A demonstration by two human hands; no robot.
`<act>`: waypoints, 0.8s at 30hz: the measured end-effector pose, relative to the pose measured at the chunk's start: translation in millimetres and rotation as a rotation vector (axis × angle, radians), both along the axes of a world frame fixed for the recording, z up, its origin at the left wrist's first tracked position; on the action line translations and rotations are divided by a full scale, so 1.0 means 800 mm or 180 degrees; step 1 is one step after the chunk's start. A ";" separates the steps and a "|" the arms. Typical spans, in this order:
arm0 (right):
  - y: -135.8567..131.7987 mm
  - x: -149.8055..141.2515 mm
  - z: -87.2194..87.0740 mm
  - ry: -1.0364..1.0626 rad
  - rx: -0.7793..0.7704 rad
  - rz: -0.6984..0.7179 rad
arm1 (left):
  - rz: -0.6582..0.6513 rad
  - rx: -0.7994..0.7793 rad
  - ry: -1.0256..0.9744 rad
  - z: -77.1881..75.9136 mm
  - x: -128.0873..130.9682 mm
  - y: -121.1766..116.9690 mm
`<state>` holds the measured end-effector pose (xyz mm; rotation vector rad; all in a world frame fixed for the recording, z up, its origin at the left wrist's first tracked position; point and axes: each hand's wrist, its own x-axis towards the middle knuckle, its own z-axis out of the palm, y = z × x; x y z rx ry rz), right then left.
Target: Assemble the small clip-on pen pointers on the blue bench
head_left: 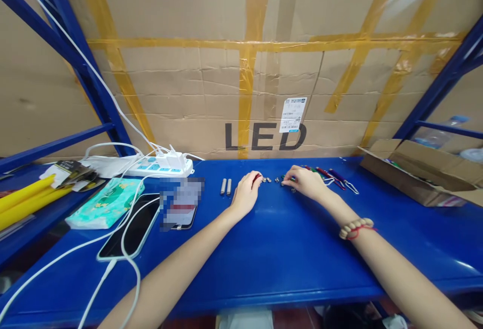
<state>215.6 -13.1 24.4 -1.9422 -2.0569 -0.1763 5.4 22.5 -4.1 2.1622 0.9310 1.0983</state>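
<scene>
My left hand (246, 191) rests on the blue tabletop with its fingers curled round something dark red that is mostly hidden. To its left, two short silver cylinders (226, 186) lie side by side. Small metallic pieces (266, 180) are scattered between my hands. My right hand (305, 182), with a beaded bracelet on the wrist, has thumb and fingertips pinched together low over the table. Whatever it pinches is too small to name. Beyond it lie several coloured metal tubes (332, 175), red and blue among them, with carabiner clips.
A phone (132, 226) with white cables, a second phone (184, 203), a tissue pack (107, 203) and a power strip (162, 165) occupy the left. An open cardboard box (418, 180) stands at right. A large carton (188, 92) walls off the back, between blue frame posts.
</scene>
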 end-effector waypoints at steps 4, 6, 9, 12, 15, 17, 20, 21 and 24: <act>-0.004 -0.010 0.003 -0.0029 0.0001 0.0045 | -0.0006 -0.0063 0.0091 0.004 0.000 -0.004; -0.005 -0.015 0.004 0.0076 0.0120 -0.0075 | -0.0010 -0.0101 0.0181 0.007 -0.001 -0.008; -0.005 -0.023 0.001 0.0121 0.0214 -0.0161 | -0.0142 -0.0097 0.0302 0.011 -0.003 -0.013; -0.001 -0.029 -0.006 0.0097 0.0170 -0.0120 | -0.0372 -0.0003 0.0355 0.012 -0.004 -0.016; 0.000 -0.033 -0.008 0.0220 0.0099 -0.0255 | -0.0499 0.0064 0.0429 0.011 -0.004 -0.017; 0.000 -0.034 -0.008 0.0382 0.0007 -0.0363 | -0.0523 0.0057 0.0456 0.010 -0.003 -0.017; 0.001 -0.032 -0.008 0.0552 -0.0079 -0.0370 | -0.0515 0.0064 0.0433 0.010 -0.002 -0.016; 0.002 -0.031 -0.008 0.0584 -0.0065 -0.0314 | -0.0512 0.0081 0.0426 0.010 -0.002 -0.015; 0.005 -0.025 -0.012 0.0632 0.0064 -0.0120 | -0.0507 0.0123 0.0429 0.009 -0.001 -0.014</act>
